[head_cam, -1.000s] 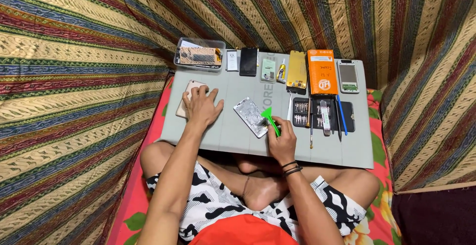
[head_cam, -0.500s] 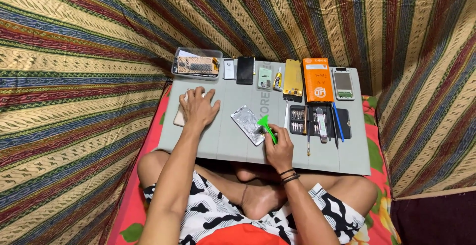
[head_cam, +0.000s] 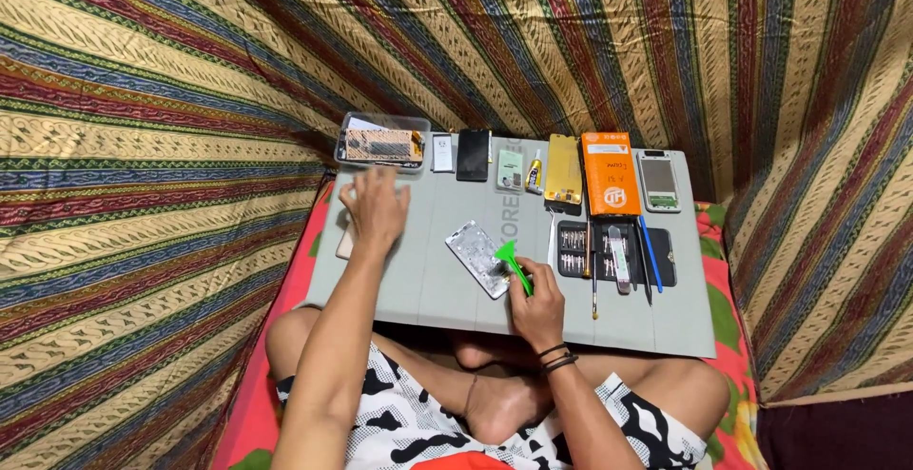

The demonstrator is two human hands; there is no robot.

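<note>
A grey work mat [head_cam: 428,284] lies across my crossed legs. My right hand [head_cam: 537,306] grips a green plastic pry tool [head_cam: 514,264], and the tool's wide tip touches a silver phone frame [head_cam: 475,256] lying at an angle in the middle of the mat. My left hand [head_cam: 376,208] is blurred, fingers spread, palm down over a pale flat phone part [head_cam: 344,240] at the mat's left edge.
Along the mat's far edge lie a clear box of parts [head_cam: 382,142], a black phone [head_cam: 473,154], a yellow panel [head_cam: 563,170], an orange box [head_cam: 609,173] and a white-framed phone [head_cam: 658,182]. A black bit case [head_cam: 613,253] sits at the right. Striped cloth hangs all around.
My left hand has slid a little toward the far left of the mat and is now blurred. My right hand keeps the green tool at the silver frame.
</note>
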